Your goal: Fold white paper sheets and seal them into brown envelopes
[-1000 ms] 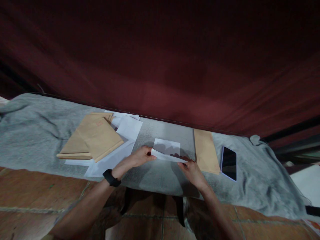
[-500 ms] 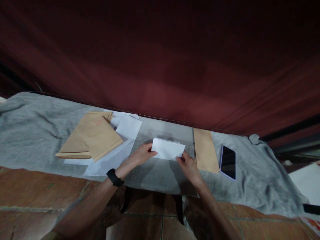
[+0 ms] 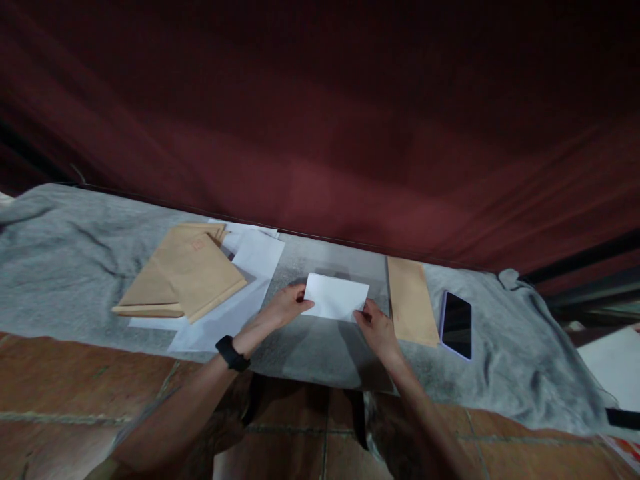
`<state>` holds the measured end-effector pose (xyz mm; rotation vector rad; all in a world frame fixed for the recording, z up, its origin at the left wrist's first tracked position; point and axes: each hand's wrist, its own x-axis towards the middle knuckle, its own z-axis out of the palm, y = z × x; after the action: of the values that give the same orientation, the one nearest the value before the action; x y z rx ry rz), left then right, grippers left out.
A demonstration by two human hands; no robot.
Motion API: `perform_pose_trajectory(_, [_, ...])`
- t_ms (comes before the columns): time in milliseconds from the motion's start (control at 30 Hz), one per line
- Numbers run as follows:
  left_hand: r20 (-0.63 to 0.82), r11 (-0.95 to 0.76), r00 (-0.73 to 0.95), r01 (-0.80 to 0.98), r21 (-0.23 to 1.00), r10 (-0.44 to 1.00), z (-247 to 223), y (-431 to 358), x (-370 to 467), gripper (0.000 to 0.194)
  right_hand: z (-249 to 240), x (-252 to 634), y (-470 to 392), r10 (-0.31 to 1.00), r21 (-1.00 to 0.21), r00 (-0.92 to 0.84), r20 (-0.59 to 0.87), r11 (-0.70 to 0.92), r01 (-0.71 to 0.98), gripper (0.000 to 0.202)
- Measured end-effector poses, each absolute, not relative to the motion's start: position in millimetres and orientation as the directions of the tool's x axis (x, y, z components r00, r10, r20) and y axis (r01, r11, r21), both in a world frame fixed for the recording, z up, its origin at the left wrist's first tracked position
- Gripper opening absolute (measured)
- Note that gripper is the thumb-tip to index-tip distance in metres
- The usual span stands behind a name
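Observation:
A small white rectangle of folded paper point(image 3: 336, 296) is held up between my two hands over the grey cloth. My left hand point(image 3: 291, 304) pinches its left edge, thumb in front and fingers behind. At the lower right corner, my right hand point(image 3: 376, 327) grips it the same way. Just right of that hand lies a flat brown envelope point(image 3: 413, 300). To the left, several brown envelopes point(image 3: 173, 273) overlap in a pile, partly covering loose white paper sheets point(image 3: 257, 263).
A phone point(image 3: 457, 325) with a purple edge lies right of the single envelope. The grey cloth point(image 3: 60, 253) is wrinkled at both ends. A dark red curtain point(image 3: 320, 147) hangs along the far edge. Tiled floor point(image 3: 60, 380) shows below the near edge.
The paper's layers, slightly apart at the top edge before, now line up more closely. Both hands keep their hold and have barely moved.

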<state>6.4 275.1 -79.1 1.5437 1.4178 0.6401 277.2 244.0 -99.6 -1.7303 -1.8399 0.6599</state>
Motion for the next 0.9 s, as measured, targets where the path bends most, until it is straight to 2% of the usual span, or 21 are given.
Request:
perform_pose_trajectory(100, [-0.216,0.09,0.133,0.616,0.783,0.967,-77.4,275.5,9.9,0.037,-99.8,270.1,242.0,0.997,-0.61,-0.002,0.08,0.05,0.791,0.039])
perform_pose_trajectory(167, [-0.208,0.086,0.098,0.684,0.724,0.973,-76.1,275.8,11.8,0.051,-98.4,266.8,240.7,0.996,-0.573,0.001,0.088,0.05,0.818,0.045])
perform_pose_trajectory(267, [-0.199,0.083,0.072,0.734,0.674,0.977,-74.6,276.1,14.3,0.074,-95.5,264.2,239.7,0.997,-0.543,-0.019,0.081,0.06,0.838,0.053])
perform_pose_trajectory(400, [-0.221,0.101,0.057,0.759,0.643,0.974,-73.8,276.3,18.0,0.089,-93.8,262.0,240.4,0.997,-0.516,-0.037,0.072,0.069,0.854,0.056])
perform_pose_trajectory(533, [-0.243,0.108,0.043,0.813,0.573,0.969,-70.7,276.5,21.8,0.088,-95.1,259.0,241.1,0.998,-0.45,-0.041,0.049,0.059,0.891,0.055])
perform_pose_trajectory(667, [-0.235,0.07,0.049,0.878,0.474,0.971,-63.6,272.9,24.1,0.079,-94.8,258.7,239.5,0.997,-0.39,-0.028,0.068,0.052,0.919,0.052])
perform_pose_trajectory(733, [-0.143,0.018,0.045,0.91,0.414,0.989,-63.6,268.4,27.7,0.07,-93.0,257.9,239.1,0.994,-0.368,-0.003,0.113,0.045,0.929,0.049])
perform_pose_trajectory(800, [0.013,-0.084,0.085,0.93,0.358,0.996,-70.3,262.4,36.0,0.06,-91.7,253.2,239.2,0.984,-0.388,-0.013,0.179,0.082,0.918,0.047])
perform_pose_trajectory(900, [0.195,-0.313,0.262,0.897,0.312,0.945,-94.8,252.0,57.0,0.054,-94.8,234.9,238.0,0.962,-0.522,-0.114,0.249,0.233,0.821,0.051])
